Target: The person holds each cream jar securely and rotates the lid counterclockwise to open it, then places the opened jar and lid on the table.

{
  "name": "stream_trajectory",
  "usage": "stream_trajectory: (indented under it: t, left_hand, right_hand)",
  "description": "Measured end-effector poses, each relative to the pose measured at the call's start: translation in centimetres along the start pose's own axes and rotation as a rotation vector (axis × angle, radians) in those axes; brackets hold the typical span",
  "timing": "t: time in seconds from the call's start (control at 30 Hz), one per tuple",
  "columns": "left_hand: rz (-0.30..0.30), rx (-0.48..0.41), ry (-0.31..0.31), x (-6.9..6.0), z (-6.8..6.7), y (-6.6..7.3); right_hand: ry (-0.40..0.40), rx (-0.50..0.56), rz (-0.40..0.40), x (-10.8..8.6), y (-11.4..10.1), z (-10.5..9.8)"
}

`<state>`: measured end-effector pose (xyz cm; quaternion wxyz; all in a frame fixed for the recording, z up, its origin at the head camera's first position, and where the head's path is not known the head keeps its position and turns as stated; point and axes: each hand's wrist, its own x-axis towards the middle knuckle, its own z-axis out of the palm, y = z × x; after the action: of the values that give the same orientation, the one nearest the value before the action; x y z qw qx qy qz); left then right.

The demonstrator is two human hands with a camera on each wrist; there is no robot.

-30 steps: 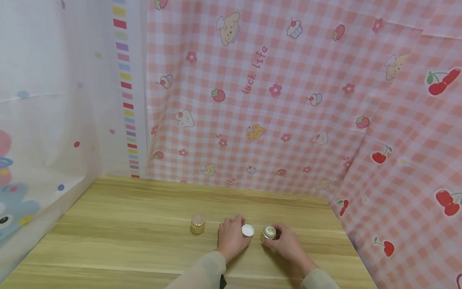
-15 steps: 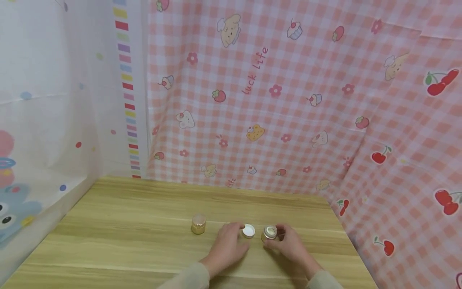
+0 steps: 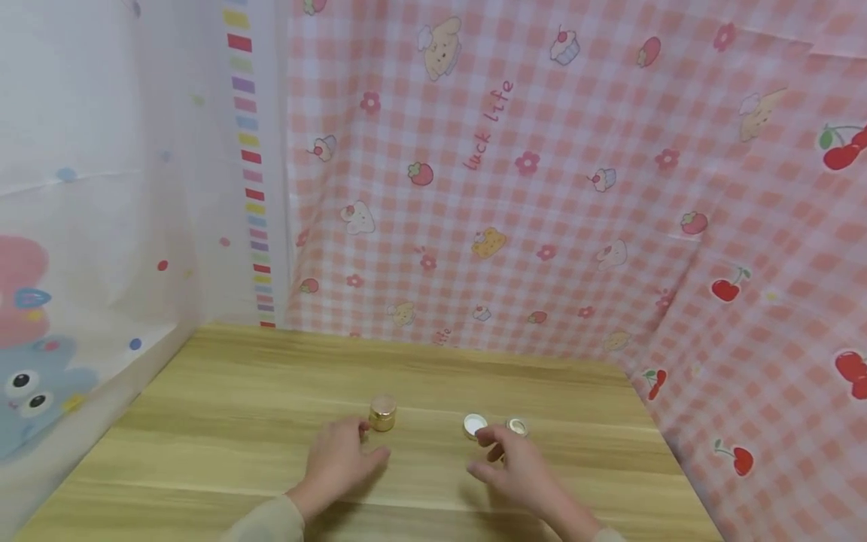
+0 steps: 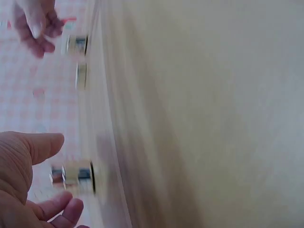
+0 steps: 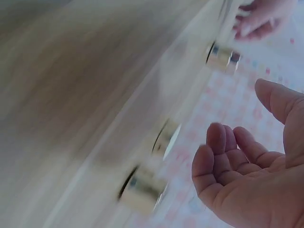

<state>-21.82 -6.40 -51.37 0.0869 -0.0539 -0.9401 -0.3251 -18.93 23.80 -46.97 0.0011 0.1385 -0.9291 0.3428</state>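
A closed gold jar (image 3: 382, 413) stands on the wooden table, with my left hand (image 3: 339, 458) just to its left and nearer me, fingers spread and holding nothing. The left wrist view shows that jar (image 4: 78, 176) between thumb and fingers, with a gap. A gold lid (image 3: 475, 426) lies with its white inside up. Right of it is an open jar (image 3: 517, 427), partly hidden behind my right hand (image 3: 518, 467). In the right wrist view the right hand (image 5: 256, 171) is empty, its fingers loosely bent, away from the open jar (image 5: 142, 190) and the lid (image 5: 166, 138).
The wooden table (image 3: 271, 391) is bordered by a pink checked cloth (image 3: 488, 188) at the back and right. A white cloth (image 3: 101, 226) with coloured prints hangs on the left.
My left hand has moved left from the lid to beside the closed jar. The right hand has let go of the open jar and shifted slightly left and nearer me.
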Motion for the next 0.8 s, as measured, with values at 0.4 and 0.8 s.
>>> stream_trajectory:
  t: [0.4,0.8]
  left_hand:
    - [-0.151,-0.004,-0.069,4.0,0.0,-1.3]
    - [-0.17,0.014,-0.04,5.2,1.3,-1.0]
  right_hand:
    - [-0.185,0.132,-0.02,3.9,-3.1,4.5]
    - [-0.189,0.165,0.016,5.2,-2.7,5.4]
